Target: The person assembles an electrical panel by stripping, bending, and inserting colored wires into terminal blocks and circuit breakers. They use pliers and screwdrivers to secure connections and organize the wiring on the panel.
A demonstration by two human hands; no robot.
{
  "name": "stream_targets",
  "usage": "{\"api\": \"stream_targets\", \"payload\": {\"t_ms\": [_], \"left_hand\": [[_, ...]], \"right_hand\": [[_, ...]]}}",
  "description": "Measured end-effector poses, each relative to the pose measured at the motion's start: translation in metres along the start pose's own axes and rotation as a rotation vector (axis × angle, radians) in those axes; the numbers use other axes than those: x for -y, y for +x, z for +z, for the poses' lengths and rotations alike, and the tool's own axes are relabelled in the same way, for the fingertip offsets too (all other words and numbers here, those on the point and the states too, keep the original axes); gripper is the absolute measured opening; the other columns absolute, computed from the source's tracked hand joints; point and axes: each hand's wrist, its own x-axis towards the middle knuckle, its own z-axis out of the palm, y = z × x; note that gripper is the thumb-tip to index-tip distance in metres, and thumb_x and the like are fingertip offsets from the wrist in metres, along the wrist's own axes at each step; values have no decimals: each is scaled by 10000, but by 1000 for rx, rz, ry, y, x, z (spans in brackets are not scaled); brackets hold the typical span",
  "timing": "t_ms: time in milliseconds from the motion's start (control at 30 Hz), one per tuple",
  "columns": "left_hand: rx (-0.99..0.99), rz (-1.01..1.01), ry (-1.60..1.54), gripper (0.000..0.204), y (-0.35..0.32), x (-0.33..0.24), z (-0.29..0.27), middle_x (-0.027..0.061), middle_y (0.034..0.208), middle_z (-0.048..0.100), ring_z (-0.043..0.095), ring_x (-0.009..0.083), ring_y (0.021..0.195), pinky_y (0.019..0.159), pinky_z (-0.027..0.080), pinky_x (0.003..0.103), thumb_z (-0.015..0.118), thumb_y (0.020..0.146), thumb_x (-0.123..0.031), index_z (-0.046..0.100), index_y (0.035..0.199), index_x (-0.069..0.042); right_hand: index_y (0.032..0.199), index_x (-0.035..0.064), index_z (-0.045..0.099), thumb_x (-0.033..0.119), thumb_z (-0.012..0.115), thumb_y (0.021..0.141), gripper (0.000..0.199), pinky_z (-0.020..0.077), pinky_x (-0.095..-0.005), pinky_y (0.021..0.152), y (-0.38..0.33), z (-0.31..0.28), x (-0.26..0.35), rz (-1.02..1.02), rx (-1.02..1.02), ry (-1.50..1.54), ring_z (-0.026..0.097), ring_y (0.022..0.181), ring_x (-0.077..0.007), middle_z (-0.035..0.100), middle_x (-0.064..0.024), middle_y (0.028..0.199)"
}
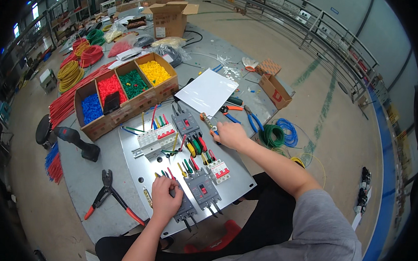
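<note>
While the left hand [167,200] curls over a boxy grey breaker [187,207] on a smooth metal plate [238,175], the right hand [231,134] bends beside a brass-coloured piece [205,118]; whether either grips, I cannot tell. The plate's straight near edge overhangs the bench [73,176]; bare surface lies left, around red-handled pliers [107,178].

Right hand [231,136] ahead of left hand [166,198]

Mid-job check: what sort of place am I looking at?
Probably an electrical assembly workshop: circuit breakers sit on a metal mounting plate, a cordless drill stands to the left, and a green wire coil lies to the right.
</note>
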Motion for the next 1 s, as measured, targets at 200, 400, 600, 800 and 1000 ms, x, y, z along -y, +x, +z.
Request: {"api": "stream_targets", "payload": {"t_ms": [200,400,600,800,1000], "left_hand": [[-29,-33,-17,95,-1,1,3,97,807,546,553,315,836,806,449,438,710,823,-62,617,831,-45],[-42,-37,-31,96,-3,2,5,97,806,545,553,314,832,803,450,438,712,819,-61,618,827,-49],[-55,-35,-32,89,-5,-1,9,92,802,543,552,308,823,796,450,435,714,819,-62,625,824,-58],[-66,-23,-24,90,-6,-1,8,87,801,545,553,303,818,789,452,432,717,807,-56,629,824,-61],[-87,-12,-29,91,-5,0,10,85,798,546,558,302,819,788,454,433,715,806,-55,627,823,-61]], "right_hand": [[1058,27,663,426,671,1037,400,624,-484,678,-7,5,8,49,-10,-1,776,797,-351,755,-176,937],[1054,28,696,462,635,1066,438,622,-490,669,-7,1,18,114,20,11,789,786,-347,780,-172,883],[996,38,754,505,608,1082,497,622,-490,678,2,-11,24,163,55,27,799,781,-339,791,-152,818],[1018,31,763,499,595,1093,503,629,-487,710,2,-16,31,195,85,39,804,813,-345,806,-161,870],[1037,28,772,493,583,1102,506,634,-503,755,3,-18,35,234,118,61,805,865,-366,813,-171,914]]}}
